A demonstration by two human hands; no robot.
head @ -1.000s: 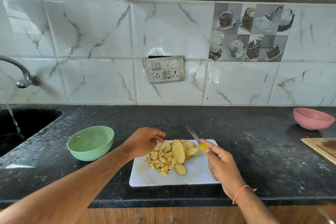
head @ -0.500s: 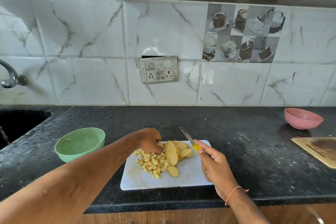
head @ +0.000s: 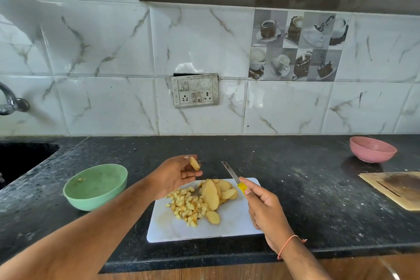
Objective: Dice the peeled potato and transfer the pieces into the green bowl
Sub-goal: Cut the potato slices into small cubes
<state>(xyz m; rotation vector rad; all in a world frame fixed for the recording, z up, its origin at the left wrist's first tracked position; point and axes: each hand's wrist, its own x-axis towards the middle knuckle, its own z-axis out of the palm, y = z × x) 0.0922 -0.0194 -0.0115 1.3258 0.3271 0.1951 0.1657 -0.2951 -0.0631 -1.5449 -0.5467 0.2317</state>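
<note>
Slice lifted, knife held ready

Left hand (head: 176, 175) pinches a potato slice (head: 194, 163) above the diced pieces (head: 186, 206); right hand (head: 263, 206) grips the knife (head: 234, 177) beside it.

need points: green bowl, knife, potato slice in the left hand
green bowl (head: 123, 173): head view, right rim.
knife (head: 230, 172): head view, mid blade.
potato slice (head: 194, 163): head view, cut face, pinched in the left hand (head: 173, 176).

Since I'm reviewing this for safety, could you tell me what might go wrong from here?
The left hand pinches a potato slice in the air close to the knife tip, so a nick seems possible. The diced pieces lie near the white board edge; moving them to the green bowl could scatter some onto the counter.
</note>
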